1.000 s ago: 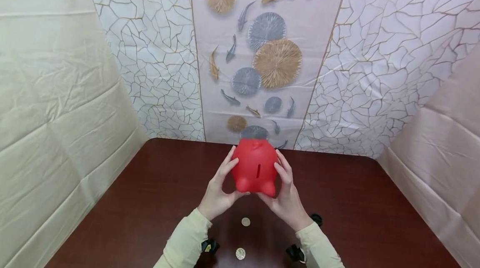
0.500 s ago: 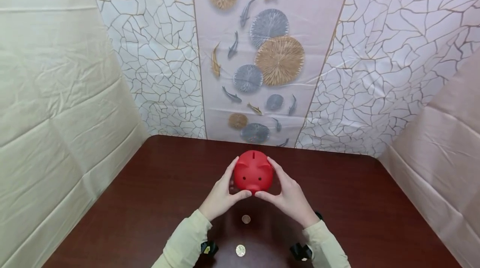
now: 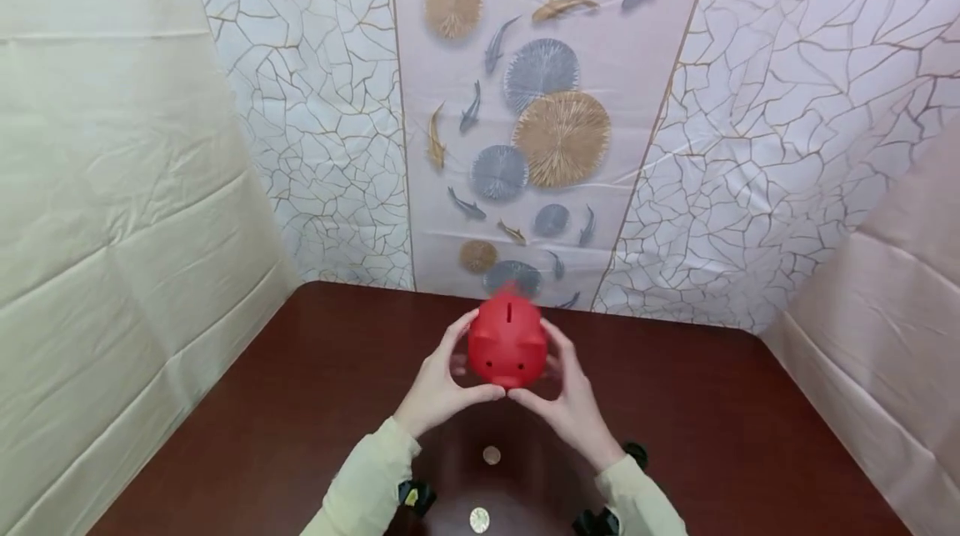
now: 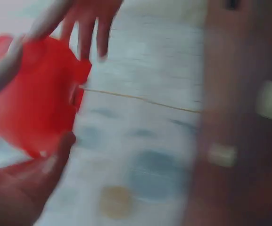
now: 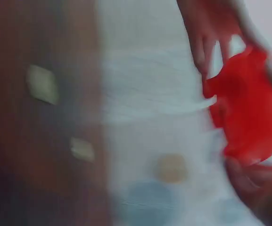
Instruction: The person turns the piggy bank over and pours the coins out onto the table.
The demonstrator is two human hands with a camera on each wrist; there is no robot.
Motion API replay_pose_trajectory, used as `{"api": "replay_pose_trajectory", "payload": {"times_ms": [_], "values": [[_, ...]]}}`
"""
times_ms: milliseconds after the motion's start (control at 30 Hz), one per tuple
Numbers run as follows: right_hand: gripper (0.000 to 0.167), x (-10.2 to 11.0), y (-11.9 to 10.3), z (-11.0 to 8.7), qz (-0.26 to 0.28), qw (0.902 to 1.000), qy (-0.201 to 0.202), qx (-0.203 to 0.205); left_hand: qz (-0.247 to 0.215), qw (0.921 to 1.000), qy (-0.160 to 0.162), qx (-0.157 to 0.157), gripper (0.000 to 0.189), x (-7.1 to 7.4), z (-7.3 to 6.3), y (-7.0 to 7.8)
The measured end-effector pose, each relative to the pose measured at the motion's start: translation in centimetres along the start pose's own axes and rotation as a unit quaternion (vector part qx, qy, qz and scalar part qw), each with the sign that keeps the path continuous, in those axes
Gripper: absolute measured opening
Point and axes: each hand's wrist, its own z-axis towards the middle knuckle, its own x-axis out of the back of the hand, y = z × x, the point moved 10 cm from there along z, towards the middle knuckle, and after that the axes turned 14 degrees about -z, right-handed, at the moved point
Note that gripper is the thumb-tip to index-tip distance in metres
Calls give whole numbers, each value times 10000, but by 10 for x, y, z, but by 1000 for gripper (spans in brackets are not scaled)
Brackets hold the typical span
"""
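Observation:
A red piggy bank [image 3: 507, 340] is held up between both hands in the head view, with its face and two dark eyes toward me and the coin slot on top. My left hand [image 3: 437, 390] grips its left side, the thumb low near the snout. Opposite it, my right hand [image 3: 573, 404] grips the right side, thumb tip close to the left one. In the left wrist view the piggy bank [image 4: 37, 94] is blurred between the hands; the right wrist view also shows the piggy bank [image 5: 253, 110] blurred. Some fingers are hidden behind it.
Two coins lie on the dark brown table [image 3: 300, 436]: one coin [image 3: 491, 455] below the hands and another coin [image 3: 479, 519] nearer the front. A patterned cloth [image 3: 502, 102] hangs at the back, with beige cloth on both sides.
The piggy bank has turned in the hands: a second ago its slot faced me low down, now its face does and the slot is on top. Since half a second ago it shifts slightly.

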Motion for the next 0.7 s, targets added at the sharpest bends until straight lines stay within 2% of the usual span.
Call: {"api": "replay_pose_trajectory", "payload": {"times_ms": [100, 167, 233, 300, 400, 467, 500, 567, 633, 700], "values": [[88, -33, 28, -4, 421, 9918, -783, -913, -42, 9978, -21, 667, 93, 0, -6, -37], [88, -44, 38, -8, 506, 9851, -1030, -1278, -63, 9959, -96, 892, 93, 0, -9, -51], [90, -46, 39, -9, 546, 9832, -1077, -1371, -143, 9957, -157, 905, 92, -1, -10, -54], [89, -41, 33, -8, 492, 9872, -906, -1219, -113, 9975, -186, 678, 91, -1, -8, -46], [94, -23, 19, -10, 229, 9963, -286, -771, -206, 9993, -155, 266, 93, -2, -7, -28], [95, -19, 16, -10, 146, 9986, 1, -512, -278, 9995, -43, 120, 94, -2, -5, -23], [94, -20, 18, -10, 153, 9986, 40, -510, -267, 9996, 6, 103, 94, -2, -5, -24], [93, -30, 30, -13, 321, 9965, -206, -747, -322, 9989, 36, 350, 94, -3, -7, -36], [89, -45, 46, -16, 481, 9896, -649, -1188, -338, 9964, -6, 780, 91, -6, -8, -54], [88, -54, 57, -21, 558, 9820, -934, -1546, -333, 9941, -88, 1031, 90, -8, -9, -65]]}}
